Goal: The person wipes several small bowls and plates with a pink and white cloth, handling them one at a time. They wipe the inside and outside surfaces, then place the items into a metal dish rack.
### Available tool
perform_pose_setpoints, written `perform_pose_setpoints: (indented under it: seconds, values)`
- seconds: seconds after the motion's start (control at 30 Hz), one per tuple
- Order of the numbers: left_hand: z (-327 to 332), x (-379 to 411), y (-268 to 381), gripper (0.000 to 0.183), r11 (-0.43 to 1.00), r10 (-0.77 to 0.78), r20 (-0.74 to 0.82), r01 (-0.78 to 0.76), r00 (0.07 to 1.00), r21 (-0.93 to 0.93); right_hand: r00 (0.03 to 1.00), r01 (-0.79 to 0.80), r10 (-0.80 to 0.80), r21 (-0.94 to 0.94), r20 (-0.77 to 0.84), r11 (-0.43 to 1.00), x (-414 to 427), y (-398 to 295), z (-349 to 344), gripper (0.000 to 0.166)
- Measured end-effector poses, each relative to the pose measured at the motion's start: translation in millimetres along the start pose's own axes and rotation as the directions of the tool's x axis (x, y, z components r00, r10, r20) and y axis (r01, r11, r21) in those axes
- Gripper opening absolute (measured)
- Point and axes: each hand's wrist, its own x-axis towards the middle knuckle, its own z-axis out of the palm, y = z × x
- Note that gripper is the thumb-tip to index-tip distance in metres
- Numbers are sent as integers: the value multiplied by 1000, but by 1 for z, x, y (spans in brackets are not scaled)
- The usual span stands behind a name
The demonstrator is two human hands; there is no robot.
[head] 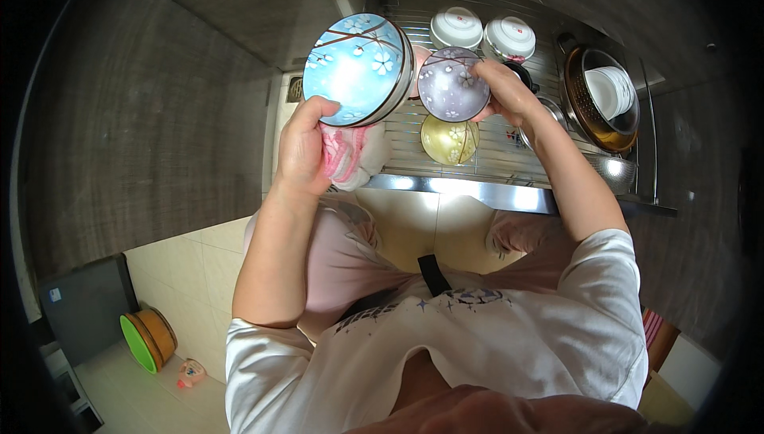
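My left hand [304,144] grips a stack of bowls whose top one is a blue bowl [352,75] with white blossoms and brown branches. A pink-and-white cloth [349,156] hangs from the same hand below the stack. Between the thumb and fingers of my right hand [504,90] is a smaller purple-grey bowl [452,90] with white flowers. Just below it, a yellow-green flowered bowl [450,140] rests on the wire rack [406,153]. Part of a pink dish [421,55] shows behind the gap between the blue and purple bowls.
Two upturned white bowls [456,26] sit at the rack's back. On the right are a brown colander [582,96] holding white dishes [609,92] and a perforated metal basket [615,171]. The pulled-out drawer has a shiny front rail [459,189]. A dark cabinet panel [149,117] stands left.
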Motion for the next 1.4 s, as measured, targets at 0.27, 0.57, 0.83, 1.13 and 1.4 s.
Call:
perform_pose_setpoints:
  seconds: [0.27, 0.57, 0.83, 1.13, 1.4]
  values:
    - [3, -2, 2, 26, 998, -1, 32, -1, 999, 62, 985, -86, 124, -277, 121, 957, 7, 25, -6, 41]
    - [0, -4, 11, 26, 1000, 23, -73, -22, 997, 11, 993, 61, -111, -673, -32, 737, 19, 49, -7, 36]
    - [-6, -10, 18, 25, 999, 16, -66, -13, 998, 45, 1000, 13, 4, -692, 23, 722, 25, 57, -12, 31]
    - [-2, -9, 16, 25, 999, 29, 24, -29, 999, -18, 996, -84, 51, -707, -68, 703, 23, 56, -9, 33]
    - [-2, -10, 16, 30, 998, -18, -14, 18, 1000, -53, 993, -104, 107, -718, -41, 688, 23, 55, -6, 34]
